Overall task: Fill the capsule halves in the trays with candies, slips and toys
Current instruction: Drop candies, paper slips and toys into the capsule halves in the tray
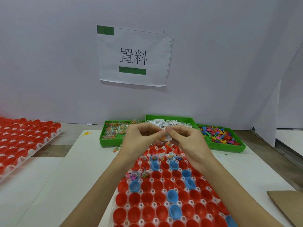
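Before us a white tray [207, 208] holds red and blue capsule halves [165, 198]; only some in its far rows already carry candies and slips. Behind it three green bins hold candy packets [113, 130], white slips [170, 122] and coloured toys [219, 134]. Our left hand [139, 138] and right hand [188, 138] meet above the far rows, and the fingers [159, 134] of both pinch a small slip with candy [166, 136] between them. At far left a second tray [21, 141] of red halves sits on the tabletop [68, 177]. A paper sign [133, 56] hangs on the wall, and brown cardboard [288, 205] lies at right.
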`<state>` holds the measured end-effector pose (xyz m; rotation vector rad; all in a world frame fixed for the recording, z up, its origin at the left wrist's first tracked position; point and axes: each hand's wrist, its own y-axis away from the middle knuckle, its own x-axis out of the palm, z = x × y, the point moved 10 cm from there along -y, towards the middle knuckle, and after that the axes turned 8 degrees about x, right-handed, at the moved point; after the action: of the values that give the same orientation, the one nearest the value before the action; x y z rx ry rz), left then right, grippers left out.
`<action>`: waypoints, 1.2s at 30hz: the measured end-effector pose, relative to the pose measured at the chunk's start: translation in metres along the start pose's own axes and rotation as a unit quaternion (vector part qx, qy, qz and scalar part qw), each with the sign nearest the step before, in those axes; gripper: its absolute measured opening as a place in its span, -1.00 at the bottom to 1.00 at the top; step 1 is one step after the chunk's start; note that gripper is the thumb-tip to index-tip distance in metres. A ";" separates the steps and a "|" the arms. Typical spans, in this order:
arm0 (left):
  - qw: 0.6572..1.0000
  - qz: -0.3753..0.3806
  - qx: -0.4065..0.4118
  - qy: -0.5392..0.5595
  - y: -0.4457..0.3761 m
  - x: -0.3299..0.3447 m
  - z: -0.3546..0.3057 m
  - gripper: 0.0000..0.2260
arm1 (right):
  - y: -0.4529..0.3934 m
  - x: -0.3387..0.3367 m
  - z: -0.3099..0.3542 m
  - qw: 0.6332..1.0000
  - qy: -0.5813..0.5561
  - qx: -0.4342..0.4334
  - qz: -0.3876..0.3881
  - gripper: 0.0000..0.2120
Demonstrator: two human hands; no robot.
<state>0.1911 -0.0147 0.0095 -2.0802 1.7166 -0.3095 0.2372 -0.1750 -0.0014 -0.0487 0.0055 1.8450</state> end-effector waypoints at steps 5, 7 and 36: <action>0.986 -0.068 -0.064 0.137 0.010 0.011 0.010 -0.95 | 0.006 0.000 -0.005 0.983 -0.174 0.047 0.037 -0.79; 0.973 -0.094 -0.087 0.190 0.015 0.017 0.017 -0.92 | 0.006 -0.001 -0.001 0.979 -0.196 0.033 0.043 -0.79; 0.999 -0.041 -0.008 0.023 -0.002 -0.008 -0.008 -0.89 | -0.081 -0.157 -0.004 0.879 0.392 -0.037 -0.269 -0.80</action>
<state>0.1875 -0.0078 0.0178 -2.1753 1.6660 -0.3722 0.3576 -0.3040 0.0020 -0.7755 0.4463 1.1606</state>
